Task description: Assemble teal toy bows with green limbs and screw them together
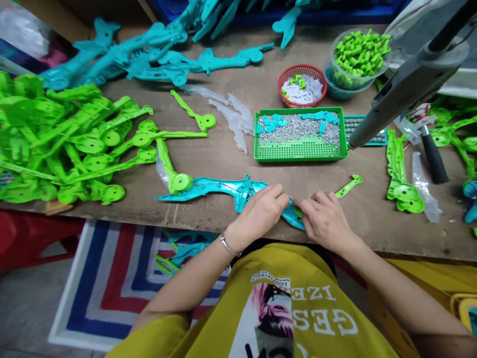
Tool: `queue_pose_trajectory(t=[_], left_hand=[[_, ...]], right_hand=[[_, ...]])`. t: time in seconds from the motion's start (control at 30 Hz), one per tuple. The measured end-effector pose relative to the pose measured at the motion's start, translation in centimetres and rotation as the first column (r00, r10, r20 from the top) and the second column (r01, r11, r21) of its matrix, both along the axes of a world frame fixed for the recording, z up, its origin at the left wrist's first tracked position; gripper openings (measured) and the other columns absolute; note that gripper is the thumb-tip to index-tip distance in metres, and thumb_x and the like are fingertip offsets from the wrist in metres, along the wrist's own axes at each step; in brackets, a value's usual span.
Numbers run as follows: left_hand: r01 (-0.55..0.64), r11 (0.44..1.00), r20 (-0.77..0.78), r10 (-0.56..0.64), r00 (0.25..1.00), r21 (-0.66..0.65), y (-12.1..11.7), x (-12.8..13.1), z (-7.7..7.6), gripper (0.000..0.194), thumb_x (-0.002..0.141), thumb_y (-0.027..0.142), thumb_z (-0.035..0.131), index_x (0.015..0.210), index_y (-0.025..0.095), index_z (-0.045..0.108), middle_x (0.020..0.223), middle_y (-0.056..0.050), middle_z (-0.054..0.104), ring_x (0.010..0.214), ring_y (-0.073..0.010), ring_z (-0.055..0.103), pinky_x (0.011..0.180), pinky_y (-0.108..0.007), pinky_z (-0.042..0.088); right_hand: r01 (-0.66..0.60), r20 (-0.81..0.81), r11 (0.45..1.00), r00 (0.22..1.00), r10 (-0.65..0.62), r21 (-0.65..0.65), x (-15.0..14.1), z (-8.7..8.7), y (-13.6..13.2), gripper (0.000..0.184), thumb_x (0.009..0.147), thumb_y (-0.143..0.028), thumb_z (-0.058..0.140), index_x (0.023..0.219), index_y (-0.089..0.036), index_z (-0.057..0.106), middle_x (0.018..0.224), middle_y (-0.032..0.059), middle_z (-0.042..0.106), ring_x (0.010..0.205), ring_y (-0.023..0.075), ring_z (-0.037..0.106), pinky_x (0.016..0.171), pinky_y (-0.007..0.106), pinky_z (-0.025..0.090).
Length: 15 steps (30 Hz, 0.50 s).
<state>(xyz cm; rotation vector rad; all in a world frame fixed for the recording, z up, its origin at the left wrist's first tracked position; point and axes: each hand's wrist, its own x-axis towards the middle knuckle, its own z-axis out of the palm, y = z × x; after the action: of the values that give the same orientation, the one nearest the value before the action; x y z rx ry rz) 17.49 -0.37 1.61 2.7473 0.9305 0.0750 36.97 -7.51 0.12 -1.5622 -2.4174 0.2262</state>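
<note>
A long teal plastic shell [218, 186] lies along the front edge of the workbench, with a thin wire running in its middle part. My left hand [263, 210] has its fingers closed on the shell right of that middle part. Over the shell's right end, my right hand [323, 219] is closed too, its fingertips pressed on the teal part close to the left fingertips. A lime-green arm [349, 187] sticks out beyond the right hand. Another green arm with a round disc [181, 182] joins the shell's left end. What lies under my fingertips is hidden.
Green arms [91, 144] are heaped at left, teal shells [156, 54] behind. A green tray [300, 155] holds screws and teal bits. Beyond stand a red basket [283, 93] and a tub of green pieces [359, 57]. A grey powered tool [398, 89] slants in at right.
</note>
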Motion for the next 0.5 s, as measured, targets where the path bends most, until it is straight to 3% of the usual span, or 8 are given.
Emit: queue_pose_trajectory(t=[0.27,0.5], left_hand=[[-0.051,0.972,0.080,0.071,0.994,-0.230,2.1,-0.9,0.8,0.013,0.093,0.016,0.056,0.083,0.016,0.064,0.085,-0.004,0.059,0.075,-0.0158,0.057,0.067,-0.028,0.042],[-0.102,0.940,-0.069,0.084,0.994,-0.327,3.4,0.8,1.5,0.013,0.084,0.013,0.058,0.079,0.018,0.070,0.082,-0.005,0.067,0.075,-0.0187,0.062,0.066,-0.029,0.042]], right_hand=[[-0.015,0.050,1.000,0.999,0.014,0.005,-0.4,-0.1,0.1,0.031,0.091,-0.012,0.055,0.114,-0.024,0.072,0.079,0.0047,0.065,0.081,0.0225,0.044,0.073,0.039,0.025],[-0.005,0.062,1.000,0.998,0.005,-0.014,-0.7,0.1,0.1,0.032,0.091,-0.011,0.056,0.115,-0.024,0.073,0.081,0.0047,0.062,0.081,0.0215,0.041,0.073,0.038,0.022]])
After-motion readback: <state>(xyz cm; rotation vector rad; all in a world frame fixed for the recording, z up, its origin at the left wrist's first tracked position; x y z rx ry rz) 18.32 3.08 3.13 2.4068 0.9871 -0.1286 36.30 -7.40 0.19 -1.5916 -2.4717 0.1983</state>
